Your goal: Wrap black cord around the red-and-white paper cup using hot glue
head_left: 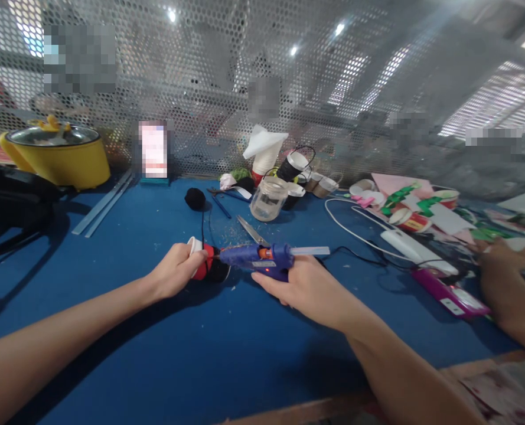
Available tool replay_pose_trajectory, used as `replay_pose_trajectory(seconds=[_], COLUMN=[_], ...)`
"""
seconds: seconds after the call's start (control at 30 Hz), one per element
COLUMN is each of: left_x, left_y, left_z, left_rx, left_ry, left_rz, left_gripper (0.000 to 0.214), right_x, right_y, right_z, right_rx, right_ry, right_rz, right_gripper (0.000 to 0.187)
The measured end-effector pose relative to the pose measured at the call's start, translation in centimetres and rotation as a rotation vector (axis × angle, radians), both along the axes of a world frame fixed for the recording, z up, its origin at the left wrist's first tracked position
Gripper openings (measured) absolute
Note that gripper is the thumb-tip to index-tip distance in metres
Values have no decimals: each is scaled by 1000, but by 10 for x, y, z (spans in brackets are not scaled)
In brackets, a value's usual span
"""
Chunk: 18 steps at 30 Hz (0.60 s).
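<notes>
My left hand (176,268) is closed round a small paper cup (209,267) lying on its side, red and black with a white rim, on the blue table (156,354). My right hand (300,283) grips a blue glue gun (262,258) held level, its orange-tipped nozzle touching the cup. A clear glue stick juts out of the gun's back end. A black cord runs from the gun across the table.
Scissors (251,230), a glass jar (268,199), a black yarn ball (195,198) and stacked paper cups (289,168) lie beyond. A yellow pot (56,154) stands far left. Another person's hand (508,268) rests at the right near a pink phone (450,293) and paper scraps. A perforated screen backs the table.
</notes>
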State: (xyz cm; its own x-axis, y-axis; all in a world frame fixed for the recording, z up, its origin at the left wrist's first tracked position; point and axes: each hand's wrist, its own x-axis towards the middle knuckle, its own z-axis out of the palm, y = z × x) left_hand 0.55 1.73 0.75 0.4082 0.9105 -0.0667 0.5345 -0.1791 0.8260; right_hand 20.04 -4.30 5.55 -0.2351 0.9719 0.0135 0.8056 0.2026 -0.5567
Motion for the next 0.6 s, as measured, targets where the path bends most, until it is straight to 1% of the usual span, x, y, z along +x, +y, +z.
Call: replay_pose_trajectory(seconds=[0.13, 0.33, 0.47, 0.6], left_x=[1, 2, 2, 1], left_y=[0, -1, -1, 0], left_z=[0, 1, 2, 0], left_rx=[-5, -17, -14, -3], left_ry=[-23, -43, -41, -34], left_rz=[7, 9, 12, 0], left_gripper=[29, 28, 27, 28], right_x=[-1, 0, 1, 0], right_y=[-2, -3, -3, -2], right_z=[-1, -6, -8, -5], right_rx=[10, 83, 98, 82], right_ry=[-42, -68, -88, -43], right_rz=[5, 87, 111, 59], right_gripper=[20, 20, 18, 16])
